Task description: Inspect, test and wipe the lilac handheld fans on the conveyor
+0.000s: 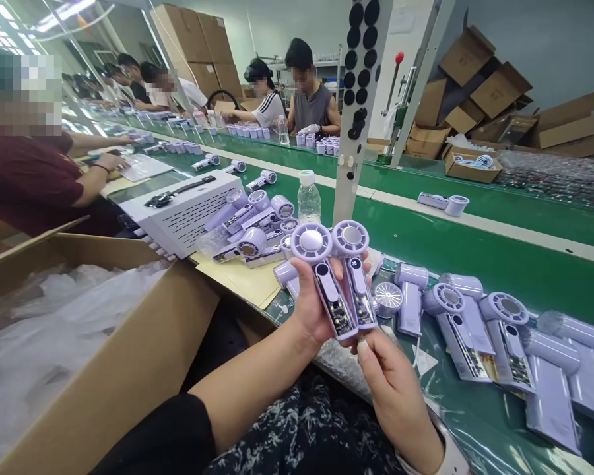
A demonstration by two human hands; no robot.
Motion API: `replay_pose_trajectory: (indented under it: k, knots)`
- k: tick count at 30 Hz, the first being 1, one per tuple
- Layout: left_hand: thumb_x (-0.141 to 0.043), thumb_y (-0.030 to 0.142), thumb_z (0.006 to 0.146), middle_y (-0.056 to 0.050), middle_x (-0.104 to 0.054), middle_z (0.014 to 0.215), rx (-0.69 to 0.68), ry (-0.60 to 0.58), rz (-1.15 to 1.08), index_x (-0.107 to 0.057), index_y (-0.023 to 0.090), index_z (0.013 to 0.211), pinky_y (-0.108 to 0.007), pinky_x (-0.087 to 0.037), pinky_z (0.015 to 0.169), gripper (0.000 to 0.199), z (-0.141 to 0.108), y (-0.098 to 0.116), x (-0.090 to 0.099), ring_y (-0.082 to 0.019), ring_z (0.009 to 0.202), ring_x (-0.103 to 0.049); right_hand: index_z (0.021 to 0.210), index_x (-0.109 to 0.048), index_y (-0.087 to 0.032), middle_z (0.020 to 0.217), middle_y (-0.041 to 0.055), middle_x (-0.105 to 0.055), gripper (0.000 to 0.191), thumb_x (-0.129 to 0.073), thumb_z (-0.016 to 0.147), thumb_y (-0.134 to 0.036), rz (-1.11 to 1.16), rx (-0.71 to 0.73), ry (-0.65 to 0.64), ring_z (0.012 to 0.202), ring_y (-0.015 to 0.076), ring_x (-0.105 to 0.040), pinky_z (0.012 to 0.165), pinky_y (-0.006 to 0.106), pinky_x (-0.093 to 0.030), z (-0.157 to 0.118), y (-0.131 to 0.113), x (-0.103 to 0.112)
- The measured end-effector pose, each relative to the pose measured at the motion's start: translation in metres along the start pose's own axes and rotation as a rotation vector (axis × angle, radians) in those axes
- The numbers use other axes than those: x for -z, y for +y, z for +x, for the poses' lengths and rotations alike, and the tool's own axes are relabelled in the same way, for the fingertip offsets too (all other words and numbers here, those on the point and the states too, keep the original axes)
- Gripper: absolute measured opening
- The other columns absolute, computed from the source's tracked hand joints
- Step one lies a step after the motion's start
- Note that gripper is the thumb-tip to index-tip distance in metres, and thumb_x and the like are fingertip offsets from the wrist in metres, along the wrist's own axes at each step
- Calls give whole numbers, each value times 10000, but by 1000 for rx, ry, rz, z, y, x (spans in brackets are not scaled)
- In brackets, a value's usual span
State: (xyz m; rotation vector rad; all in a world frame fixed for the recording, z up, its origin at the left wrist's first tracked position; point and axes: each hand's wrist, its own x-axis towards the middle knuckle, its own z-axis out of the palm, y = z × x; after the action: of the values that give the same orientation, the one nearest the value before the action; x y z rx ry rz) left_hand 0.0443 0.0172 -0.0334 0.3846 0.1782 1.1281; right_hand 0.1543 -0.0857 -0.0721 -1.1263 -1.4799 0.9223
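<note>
My left hand (311, 310) is wrapped round two lilac handheld fans side by side, their round heads up and handles slanting down toward me. The left fan (332, 298) has a dark round display. On the right fan (360, 290) the small display is lit with digits. My right hand (396, 386) is closed in a pinch at the bottom end of the right fan's handle; whatever its fingertips hold is hidden. More lilac fans (507, 336) lie in a row to the right, some in clear plastic. Another pile of fans (257, 224) lies behind my left hand.
A cardboard box (129, 356) with clear plastic bags stands at my left. Behind it sits a white slotted metal case (188, 211). A plastic bottle (309, 198) and a metal post (354, 119) rise beyond the fans. A green conveyor (475, 244) crosses ahead; co-workers sit along it.
</note>
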Motion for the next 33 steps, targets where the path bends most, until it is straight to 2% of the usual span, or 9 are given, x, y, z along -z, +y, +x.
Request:
replay_pose_trajectory:
  k: [4, 9, 11, 14, 16, 21, 27, 33]
  knots:
    - [-842, 759, 514, -105, -732, 1107, -32, -41, 81, -595, 155, 603, -332, -592, 818, 658, -2, 5, 2, -255, 998, -703, 792, -592, -221, 752, -2, -581, 380, -449, 1064, -444, 15, -138, 27, 725, 166, -536, 668, 266, -406, -2, 3, -1]
    - [-796, 816, 514, -102, -741, 1061, -25, -88, 143, -588, 173, 596, -350, -597, 799, 681, -5, 9, 7, -266, 977, -708, 786, -609, -218, 770, 15, -597, 401, -484, 1041, -501, 62, -168, -7, 764, 183, -557, 695, 274, -424, -2, 0, 1]
    - [-770, 845, 507, -101, -739, 1016, -72, -87, 195, -597, 175, 591, -360, -597, 801, 697, -6, 6, 8, -276, 980, -705, 753, -584, -221, 740, 15, -581, 429, -478, 1037, -524, 67, -191, 70, 731, 181, -546, 665, 272, -425, -3, 0, -4]
    - [-747, 867, 501, -100, -728, 1074, -160, -65, 252, -612, 173, 592, -375, -594, 840, 713, -9, -3, 10, -285, 1012, -696, 696, -499, -235, 654, -9, -507, 481, -448, 1038, -569, 133, -237, 238, 630, 163, -491, 601, 264, -412, -7, 0, -16]
    - [-733, 879, 506, -106, -718, 1092, -168, -40, 270, -609, 170, 591, -384, -590, 866, 725, -11, -9, 13, -290, 1023, -692, 690, -479, -238, 637, -18, -486, 491, -450, 1030, -590, 197, -239, 268, 610, 156, -479, 598, 259, -420, -8, -2, -19]
    - [-691, 912, 507, -114, -711, 1050, -147, -2, 318, -599, 163, 583, -385, -582, 885, 759, -13, -11, 21, -284, 1001, -694, 673, -549, -220, 652, 4, -536, 512, -482, 1013, -597, 162, -256, 162, 632, 158, -515, 599, 248, -438, -7, -7, -11]
    - [-691, 916, 504, -139, -704, 1143, -163, -78, 352, -616, 164, 579, -406, -584, 898, 759, -13, -5, 27, -331, 1064, -688, 703, -650, -217, 695, 30, -640, 459, -546, 990, -559, 199, -221, 126, 696, 182, -599, 659, 248, -504, -4, -1, -4]
    - [-705, 916, 490, -147, -704, 1165, -169, -128, 335, -628, 166, 574, -408, -574, 921, 758, -16, 2, 30, -323, 1049, -693, 801, -688, -222, 761, 38, -648, 385, -534, 1009, -507, 121, -198, -12, 752, 204, -606, 716, 265, -538, -6, 12, -1]
